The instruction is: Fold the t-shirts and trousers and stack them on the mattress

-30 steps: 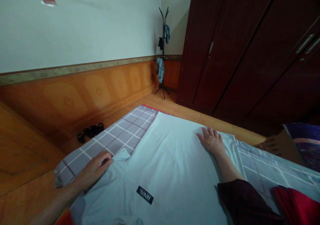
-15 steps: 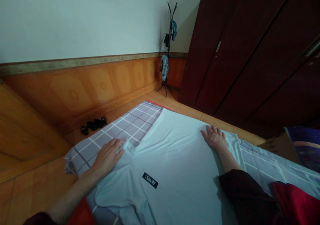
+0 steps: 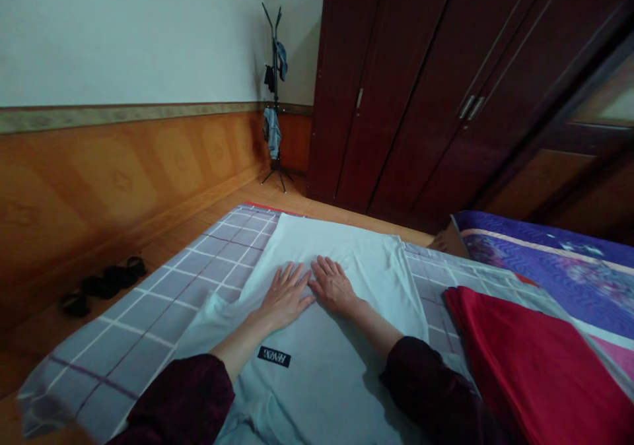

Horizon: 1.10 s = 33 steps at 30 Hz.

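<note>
A pale mint T-shirt (image 3: pixel 341 359) lies spread on a grey plaid cloth (image 3: pixel 163 306), with a small dark label patch (image 3: pixel 274 357) on its front. My left hand (image 3: pixel 286 294) rests flat on the shirt, fingers stretched out. Beside it my right hand (image 3: pixel 333 285) also lies flat on the fabric, its fingers spread and the two hands nearly touching. Neither hand grips the cloth. Wrinkles run through the shirt near its lower left, and my forearms cover parts of it.
Folded red cloth (image 3: pixel 539 359) lies at the right on the plaid cover. Beyond it is a purple patterned bed surface (image 3: pixel 549 247). A coat rack (image 3: pixel 275 95) stands in the corner by a dark red wardrobe (image 3: pixel 396 95). Black shoes (image 3: pixel 111 280) are on the floor at left.
My left hand has moved right from the sleeve area and my right hand left from the far edge; both now meet mid-shirt. The view has turned right, showing more red cloth and the bed.
</note>
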Tool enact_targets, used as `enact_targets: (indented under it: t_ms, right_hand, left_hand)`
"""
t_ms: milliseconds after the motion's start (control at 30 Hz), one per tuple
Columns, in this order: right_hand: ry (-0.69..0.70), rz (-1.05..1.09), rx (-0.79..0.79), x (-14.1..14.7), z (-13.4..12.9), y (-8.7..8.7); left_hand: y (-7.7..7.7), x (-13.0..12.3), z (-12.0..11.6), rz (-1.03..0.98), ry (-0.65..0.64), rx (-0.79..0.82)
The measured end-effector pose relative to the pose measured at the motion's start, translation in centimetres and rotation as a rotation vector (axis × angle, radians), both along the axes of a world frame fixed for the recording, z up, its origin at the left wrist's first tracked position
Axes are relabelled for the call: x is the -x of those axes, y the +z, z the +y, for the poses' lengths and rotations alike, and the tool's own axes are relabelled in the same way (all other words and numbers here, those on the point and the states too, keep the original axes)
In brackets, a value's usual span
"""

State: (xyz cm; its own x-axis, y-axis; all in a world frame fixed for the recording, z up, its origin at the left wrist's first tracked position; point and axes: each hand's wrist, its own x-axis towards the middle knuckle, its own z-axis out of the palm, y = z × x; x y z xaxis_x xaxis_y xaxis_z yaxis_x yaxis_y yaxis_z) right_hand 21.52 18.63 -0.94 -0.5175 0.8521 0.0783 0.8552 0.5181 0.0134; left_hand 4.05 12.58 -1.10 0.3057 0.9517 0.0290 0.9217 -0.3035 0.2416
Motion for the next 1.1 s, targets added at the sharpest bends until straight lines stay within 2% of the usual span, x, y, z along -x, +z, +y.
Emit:
enact_targets:
  t_ms: [33,100,200,267,333,433,500,700,767,833,900,967,1000,1033,1100]
  right_hand:
    - [-0.004,-0.001,0.014,-0.8,-0.4,-0.1]
    - [-0.101,-0.003,0.023,-3.9,-0.1,0.3]
    - [-0.387,-0.006,-0.003,-9.9,1.1,1.4]
    - [-0.524,-0.012,-0.023,-12.3,1.5,1.8]
    - [-0.544,-0.022,-0.03,-12.6,1.1,1.6]
    - [-0.414,-0.039,-0.002,-11.3,0.2,0.8]
    - [-0.398,-0.041,0.01,-11.2,0.1,0.5]
    - [-0.701,-0.035,-0.006,-14.8,0.7,2.4]
    - [-0.705,-0.038,-0.001,-14.2,-0.7,2.8]
    - [-0.628,-0.042,0.021,-12.4,-3.4,2.7]
    - [-0.466,-0.041,0.072,-10.5,-7.0,2.3]
    - [-0.189,-0.019,0.129,-9.6,-10.6,2.0]
    - [-0.155,-0.015,0.138,-9.9,-12.3,1.9]
    - [-0.184,-0.02,0.138,-10.5,-13.8,1.9]
    - [-0.36,-0.031,0.117,-12.6,-16.7,1.9]
  left_hand:
    - [-0.4,0.2,-0.1,0.007,-0.008,-0.001]
    - [-0.8,0.5,-0.2,0.013,-0.027,-0.004]
    - [-0.8,0.8,-0.3,0.012,-0.018,-0.013]
    - [-0.8,0.8,-0.3,0.008,-0.011,-0.036]
    - [-0.9,0.8,-0.2,0.004,-0.017,-0.052]
    - [-1.2,0.8,-0.2,0.014,-0.001,-0.039]
    - [-1.3,0.9,-0.2,0.027,0.037,-0.033]
    - [-1.8,1.2,-0.1,0.075,0.1,-0.073]
    - [-2.0,1.3,0.1,0.091,0.098,-0.086]
    - [-2.1,1.3,0.1,0.107,0.088,-0.095]
    - [-2.0,1.3,0.1,0.124,0.079,-0.101]
    - [-1.9,1.2,0.0,0.142,0.071,-0.107]
    - [-1.8,1.2,-0.1,0.152,0.069,-0.11]
    - [-1.8,1.2,-0.1,0.164,0.068,-0.113]
    - [-1.8,1.2,-0.2,0.19,0.069,-0.119]
